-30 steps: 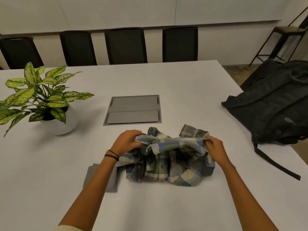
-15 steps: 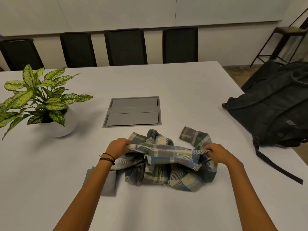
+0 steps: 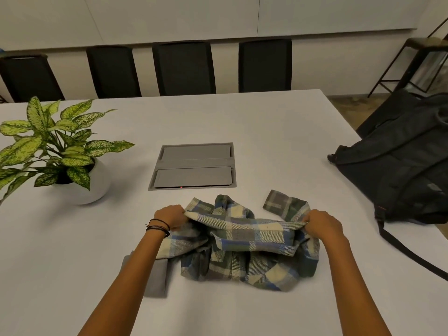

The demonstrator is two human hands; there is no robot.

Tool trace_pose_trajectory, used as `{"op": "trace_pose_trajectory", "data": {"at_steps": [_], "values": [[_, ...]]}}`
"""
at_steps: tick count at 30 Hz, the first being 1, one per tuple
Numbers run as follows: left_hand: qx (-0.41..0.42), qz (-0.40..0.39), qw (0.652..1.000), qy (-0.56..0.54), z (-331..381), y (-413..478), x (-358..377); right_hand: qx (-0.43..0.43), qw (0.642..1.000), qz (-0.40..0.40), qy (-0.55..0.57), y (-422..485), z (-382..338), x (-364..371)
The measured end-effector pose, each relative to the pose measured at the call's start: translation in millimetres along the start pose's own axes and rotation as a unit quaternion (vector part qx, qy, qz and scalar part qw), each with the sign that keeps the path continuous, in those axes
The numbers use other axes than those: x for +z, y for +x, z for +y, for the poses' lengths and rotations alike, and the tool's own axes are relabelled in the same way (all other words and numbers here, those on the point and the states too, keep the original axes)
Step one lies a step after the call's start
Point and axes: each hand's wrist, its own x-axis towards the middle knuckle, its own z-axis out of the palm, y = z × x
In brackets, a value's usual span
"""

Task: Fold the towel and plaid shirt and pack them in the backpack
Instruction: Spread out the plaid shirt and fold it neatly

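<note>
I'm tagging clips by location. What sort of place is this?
Probably an office meeting room: a large white table with a flush cable hatch and black chairs lined along its far side.

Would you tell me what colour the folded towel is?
The towel is plain grey, seen best in the head view.

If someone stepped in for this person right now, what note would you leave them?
Left hand grips the left end of the green, blue and cream plaid flannel shirt; right hand grips its right end. The rest lies bunched on the white table.
Grey towel, apparently folded, lies partly under the shirt and left forearm.
Black fabric backpack lies at the table's right edge, apart from both.
Done: towel, it seems. Left: fold shirt, pack both.
</note>
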Motion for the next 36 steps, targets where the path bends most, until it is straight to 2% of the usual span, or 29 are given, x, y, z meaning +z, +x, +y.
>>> {"op": "trace_pose_trajectory", "data": {"at_steps": [3,6,8,9,12,15,17,20,22,23,25,27,29,31,33,35,36], "values": [[0.016,-0.045,0.972,-0.23,6,5,-8,0.002,1.0,-0.029,0.008,6,-2,-3],[0.039,-0.062,0.933,-0.352,15,6,-22,-0.013,0.994,-0.08,0.07,15,-12,-17],[0.058,-0.077,0.915,-0.393,20,7,-34,-0.03,0.988,-0.092,0.12,18,-29,-33],[0.065,-0.09,0.91,-0.4,21,9,-41,-0.022,0.977,-0.096,0.187,21,-37,-41],[0.067,-0.138,0.895,-0.419,18,25,-65,0.018,0.926,-0.102,0.363,39,-60,-58],[0.042,-0.181,0.871,-0.456,10,54,-90,0.013,0.881,-0.078,0.466,64,-79,-74],[0.018,-0.176,0.861,-0.477,11,72,-111,-0.01,0.867,-0.046,0.497,84,-95,-89],[-0.002,-0.137,0.876,-0.462,19,90,-150,-0.05,0.872,0.032,0.487,116,-115,-120],[0.003,-0.087,0.879,-0.469,30,92,-177,-0.075,0.873,0.138,0.463,133,-125,-147],[0.022,-0.051,0.868,-0.493,38,89,-190,-0.084,0.864,0.195,0.457,137,-130,-163],[0.074,0.057,0.822,-0.562,57,77,-217,-0.105,0.828,0.285,0.472,132,-140,-195],[0.137,0.163,0.74,-0.637,74,66,-244,-0.133,0.782,0.347,0.501,124,-149,-227],[0.199,0.237,0.673,-0.671,89,53,-266,-0.159,0.734,0.396,0.529,116,-155,-253],[0.251,0.285,0.622,-0.685,98,38,-280,-0.187,0.693,0.436,0.542,108,-155,-270],[0.28,0.313,0.579,-0.699,103,26,-286,-0.222,0.672,0.461,0.535,98,-150,-277],[0.291,0.326,0.562,-0.702,103,19,-284,-0.252,0.667,0.464,0.526,92,-142,-276],[0.294,0.327,0.565,-0.698,101,19,-280,-0.26,0.672,0.461,0.518,90,-138,-273]]}}
